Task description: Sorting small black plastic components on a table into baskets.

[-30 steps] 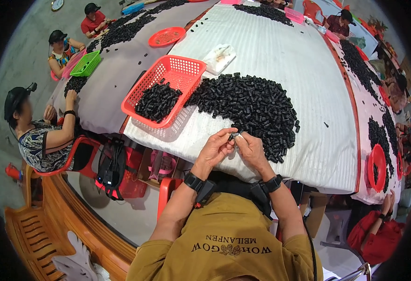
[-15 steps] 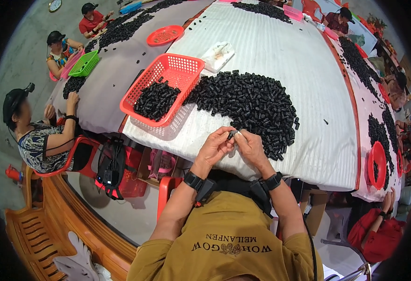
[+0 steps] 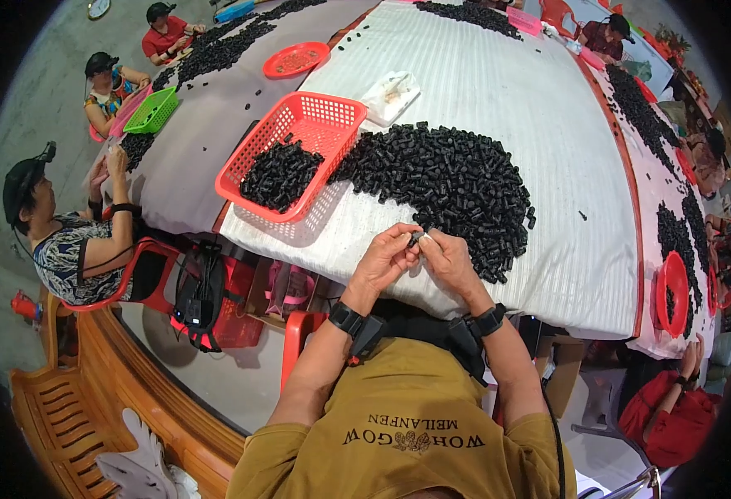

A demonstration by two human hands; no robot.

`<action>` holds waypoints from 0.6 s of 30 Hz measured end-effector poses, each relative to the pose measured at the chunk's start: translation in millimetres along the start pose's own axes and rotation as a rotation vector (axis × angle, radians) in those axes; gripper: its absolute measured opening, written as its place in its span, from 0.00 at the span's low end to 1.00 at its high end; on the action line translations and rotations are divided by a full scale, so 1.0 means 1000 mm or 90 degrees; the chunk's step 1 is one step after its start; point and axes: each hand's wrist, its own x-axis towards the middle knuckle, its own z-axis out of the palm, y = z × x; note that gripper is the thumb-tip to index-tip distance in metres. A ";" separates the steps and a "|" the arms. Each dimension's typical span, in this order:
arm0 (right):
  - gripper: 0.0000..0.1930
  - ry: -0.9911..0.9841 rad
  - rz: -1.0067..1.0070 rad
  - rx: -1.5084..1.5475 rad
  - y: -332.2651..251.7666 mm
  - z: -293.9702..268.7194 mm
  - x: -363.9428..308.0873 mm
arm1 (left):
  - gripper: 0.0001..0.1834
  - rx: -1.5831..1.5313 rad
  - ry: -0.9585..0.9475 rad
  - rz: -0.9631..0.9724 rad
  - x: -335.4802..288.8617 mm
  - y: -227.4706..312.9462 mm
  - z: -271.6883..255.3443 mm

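Note:
My left hand [image 3: 389,256] and my right hand [image 3: 448,259] meet over the near edge of the table, fingers closed in a pinch. Between their fingertips is a small black piece [image 3: 416,239], short and cylinder-like; its exact kind is too small to make out. Just beyond them spreads a big heap of similar black pieces [image 3: 448,183] on the white striped cloth [image 3: 565,208]. A red perforated plastic basket [image 3: 332,111], partly filled with the same pieces, stands to the left of the heap.
Behind the basket lies a white folded tissue pad [image 3: 390,98], near a red round tray [image 3: 296,60]. A green basket [image 3: 151,111] and a seated person [image 3: 74,224] are at the left. A red basin [image 3: 671,293] is on the right-hand table. Beside my left forearm is a red chair [image 3: 296,337].
My hands keep almost the same place, with the small piece still between the fingertips. The person at the left has raised their hands from the table.

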 end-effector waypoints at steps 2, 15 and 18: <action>0.15 -0.009 -0.023 -0.019 0.003 0.001 0.001 | 0.14 0.005 -0.015 0.004 0.001 -0.001 -0.004; 0.16 -0.015 0.039 0.045 -0.001 0.000 0.001 | 0.15 -0.003 -0.004 0.008 0.000 -0.003 -0.004; 0.16 -0.026 0.066 0.082 -0.004 -0.001 0.000 | 0.14 0.006 -0.018 0.007 0.001 -0.003 -0.006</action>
